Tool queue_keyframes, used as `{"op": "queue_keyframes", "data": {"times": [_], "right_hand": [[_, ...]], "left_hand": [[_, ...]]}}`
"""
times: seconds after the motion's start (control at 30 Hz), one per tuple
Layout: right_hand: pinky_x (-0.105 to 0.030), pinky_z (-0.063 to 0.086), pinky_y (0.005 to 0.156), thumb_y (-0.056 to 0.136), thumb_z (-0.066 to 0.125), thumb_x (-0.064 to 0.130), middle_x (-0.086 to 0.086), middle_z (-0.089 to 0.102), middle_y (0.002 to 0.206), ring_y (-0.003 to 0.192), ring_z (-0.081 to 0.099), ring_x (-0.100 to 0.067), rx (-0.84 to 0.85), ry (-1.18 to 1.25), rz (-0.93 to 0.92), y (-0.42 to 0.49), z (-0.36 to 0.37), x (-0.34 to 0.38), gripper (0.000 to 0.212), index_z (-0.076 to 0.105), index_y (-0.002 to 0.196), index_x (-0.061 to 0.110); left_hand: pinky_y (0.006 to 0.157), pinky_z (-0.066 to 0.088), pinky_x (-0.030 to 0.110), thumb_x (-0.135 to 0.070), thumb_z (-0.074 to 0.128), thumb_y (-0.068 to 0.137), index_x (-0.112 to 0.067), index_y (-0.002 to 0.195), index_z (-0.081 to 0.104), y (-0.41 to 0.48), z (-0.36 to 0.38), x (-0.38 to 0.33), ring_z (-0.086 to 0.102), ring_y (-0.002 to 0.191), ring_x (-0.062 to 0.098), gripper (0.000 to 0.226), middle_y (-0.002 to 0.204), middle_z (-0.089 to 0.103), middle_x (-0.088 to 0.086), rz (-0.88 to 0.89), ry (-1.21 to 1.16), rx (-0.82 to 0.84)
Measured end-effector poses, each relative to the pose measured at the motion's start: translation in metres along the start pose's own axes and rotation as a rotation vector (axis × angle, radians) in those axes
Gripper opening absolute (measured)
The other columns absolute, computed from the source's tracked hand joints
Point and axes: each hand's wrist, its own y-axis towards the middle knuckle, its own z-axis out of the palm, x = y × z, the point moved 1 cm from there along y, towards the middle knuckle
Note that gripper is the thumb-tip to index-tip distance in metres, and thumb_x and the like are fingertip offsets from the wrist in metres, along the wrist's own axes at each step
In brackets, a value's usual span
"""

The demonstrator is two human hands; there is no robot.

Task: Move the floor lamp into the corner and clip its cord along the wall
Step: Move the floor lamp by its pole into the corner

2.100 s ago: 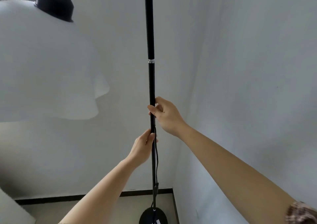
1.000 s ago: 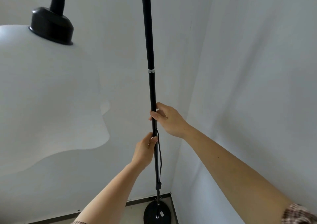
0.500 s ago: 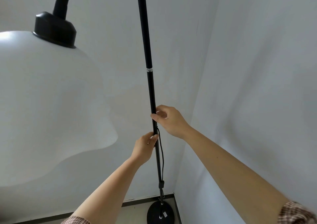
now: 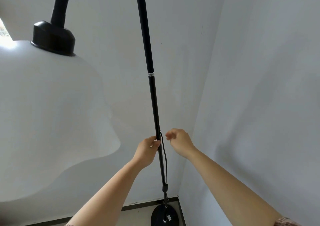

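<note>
Floor lamp pole (image 4: 154, 104) upright, long axis running floor to ceiling, round base (image 4: 164, 216) seated close in the corner where the two walls met. Left hand (image 4: 147, 150) wrapped on the pole, thumb and fingers closed around it. Right hand (image 4: 181, 141) just beside the pole on its right, clear of it, fingers loosely spread and holding nothing. Cord (image 4: 165, 158) hanging slack along the pole's right side (nearer the free hand), unclipped. Likely next: taking the cord downward toward the skirting.
</note>
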Motion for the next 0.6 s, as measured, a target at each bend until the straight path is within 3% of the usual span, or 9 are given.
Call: {"op": "queue_keyframes", "data": {"times": [0.1, 0.17, 0.27, 0.37, 0.47, 0.53, 0.6], "right_hand": [[-0.025, 0.043, 0.085, 0.087, 0.053, 0.004, -0.011, 0.063, 0.118, 0.108, 0.059, -0.024, 0.155, -0.076, 0.162, -0.006, 0.021, -0.028, 0.032, 0.062, 0.117, 0.011], [-0.026, 0.041, 0.077, 0.09, 0.058, 0.02, -0.01, 0.062, 0.107, 0.094, 0.057, -0.023, 0.22, -0.109, 0.183, -0.011, 0.032, -0.04, 0.025, 0.064, 0.113, 0.012], [-0.028, 0.038, 0.068, 0.095, 0.051, 0.023, -0.009, 0.058, 0.085, 0.078, 0.051, -0.023, 0.189, -0.095, 0.165, -0.015, 0.034, -0.048, 0.025, 0.066, 0.098, 0.002], [-0.036, 0.05, 0.073, 0.095, 0.048, 0.017, -0.015, 0.065, 0.085, 0.074, 0.057, -0.024, 0.1, -0.008, 0.185, -0.019, 0.022, -0.052, 0.023, 0.063, 0.094, 0.0], [-0.033, 0.055, 0.068, 0.098, 0.045, 0.018, -0.016, 0.069, 0.082, 0.065, 0.06, -0.024, 0.037, 0.15, 0.22, -0.028, 0.007, -0.051, 0.019, 0.059, 0.088, 0.008], [-0.028, 0.056, 0.06, 0.098, 0.045, 0.017, -0.013, 0.069, 0.079, 0.06, 0.061, -0.022, 0.031, 0.291, 0.25, -0.034, -0.003, -0.049, 0.019, 0.058, 0.089, 0.008], [-0.026, 0.058, 0.056, 0.098, 0.047, 0.017, -0.012, 0.069, 0.075, 0.056, 0.063, -0.021, 0.026, 0.445, 0.281, -0.039, -0.01, -0.047, 0.018, 0.058, 0.088, 0.007]], "left_hand": [[0.089, 0.053, 0.044, -0.025, 0.048, 0.095, -0.034, 0.101, 0.06, -0.003, 0.001, 0.001, 0.067, 0.093, 0.021, 0.017, 0.096, 0.069, -0.001, -0.014, -0.032, -0.022], [0.091, 0.053, 0.043, -0.022, 0.047, 0.095, -0.03, 0.107, 0.061, -0.005, 0.002, 0.002, 0.066, 0.097, 0.018, 0.02, 0.103, 0.069, 0.001, -0.021, -0.049, -0.036], [0.094, 0.052, 0.043, -0.014, 0.044, 0.096, -0.017, 0.123, 0.058, -0.012, 0.006, 0.013, 0.066, 0.1, 0.019, 0.031, 0.109, 0.067, 0.003, -0.073, -0.11, -0.067], [0.091, 0.053, 0.038, -0.005, 0.041, 0.094, -0.009, 0.124, 0.058, -0.024, 0.019, 0.038, 0.065, 0.097, 0.023, 0.035, 0.112, 0.065, 0.007, -0.178, -0.051, -0.069], [0.079, 0.046, 0.025, -0.008, 0.049, 0.091, -0.017, 0.117, 0.059, -0.036, 0.048, 0.061, 0.059, 0.099, 0.024, 0.03, 0.121, 0.06, 0.012, -0.301, 0.166, 0.151], [0.08, 0.043, 0.017, -0.015, 0.059, 0.089, -0.016, 0.139, 0.042, -0.042, 0.072, 0.072, 0.056, 0.112, 0.023, 0.053, 0.137, 0.052, 0.013, -0.336, 0.237, 0.309], [0.08, 0.043, 0.016, -0.023, 0.061, 0.088, -0.019, 0.147, 0.029, -0.049, 0.096, 0.081, 0.056, 0.116, 0.021, 0.067, 0.141, 0.049, 0.01, -0.325, 0.259, 0.422]]}}
